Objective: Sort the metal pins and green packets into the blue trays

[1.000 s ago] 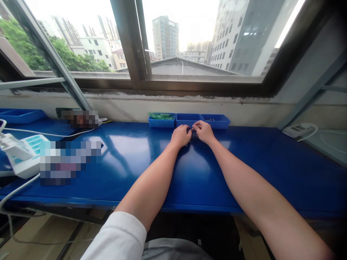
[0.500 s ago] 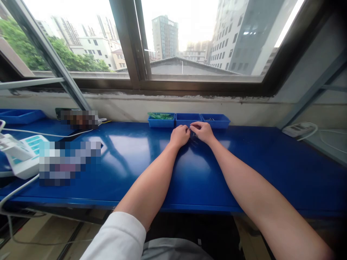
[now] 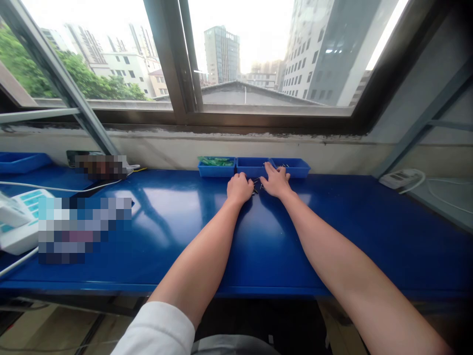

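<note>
My left hand (image 3: 240, 188) rests on the blue table with its fingers curled. What it holds, if anything, is hidden. Beside it, my right hand (image 3: 276, 182) has its fingers spread, reaching to the front of the middle blue bin (image 3: 248, 169); nothing shows in its grasp. Several small, thin metal pieces, like screws or pins (image 3: 254, 191), lie between the two hands; they are too small to name surely. Similar metal bits lie in the right blue bin (image 3: 301, 170), just behind my right hand. Green pieces (image 3: 215, 161) fill the left blue bin (image 3: 216, 172).
The three bins stand against the wall under the window. A white-and-teal device (image 3: 22, 217) and a blurred-out item lie to the left, with a cable (image 3: 55, 184). Another blue bin (image 3: 24, 161) is at far left. A white power strip (image 3: 401, 178) sits at right.
My hands were close together with fingers pinched over a small metal piece. They are now apart, and my right hand has opened its fingers. The view has shifted slightly.
</note>
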A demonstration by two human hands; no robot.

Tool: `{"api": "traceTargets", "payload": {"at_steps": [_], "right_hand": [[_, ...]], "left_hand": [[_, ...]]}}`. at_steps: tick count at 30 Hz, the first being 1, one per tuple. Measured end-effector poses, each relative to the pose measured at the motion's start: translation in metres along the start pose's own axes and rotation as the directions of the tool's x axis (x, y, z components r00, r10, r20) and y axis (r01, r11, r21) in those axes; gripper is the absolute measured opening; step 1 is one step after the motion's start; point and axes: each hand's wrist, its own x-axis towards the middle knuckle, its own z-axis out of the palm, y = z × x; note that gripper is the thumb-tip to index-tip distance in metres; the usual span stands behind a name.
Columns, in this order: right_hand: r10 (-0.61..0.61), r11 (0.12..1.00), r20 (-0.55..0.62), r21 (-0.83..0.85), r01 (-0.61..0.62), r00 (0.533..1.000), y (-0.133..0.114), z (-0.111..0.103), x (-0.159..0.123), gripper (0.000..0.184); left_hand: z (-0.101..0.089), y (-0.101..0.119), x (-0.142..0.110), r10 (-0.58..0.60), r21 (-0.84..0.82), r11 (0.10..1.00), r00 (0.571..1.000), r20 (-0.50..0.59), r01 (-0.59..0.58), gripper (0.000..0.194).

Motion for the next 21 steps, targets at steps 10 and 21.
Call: {"api": "traceTargets", "payload": {"at_steps": [10, 21], "right_hand": [[-0.013, 1.000, 0.004, 0.017, 0.013, 1.000, 0.0050, 0.0053, 0.0014, 0.061], [-0.148, 0.983, -0.088, 0.095, 0.156, 0.985, 0.0003, 0.0029, -0.0036, 0.024]], "left_hand": [[0.0015, -0.0014, 0.0004, -0.015, 0.015, 1.000, 0.999, 0.041, 0.015, 0.030], [0.0042, -0.0036, 0.0006, 0.208, -0.070, 0.978, 0.964, 0.168, -0.199, 0.040]]}}
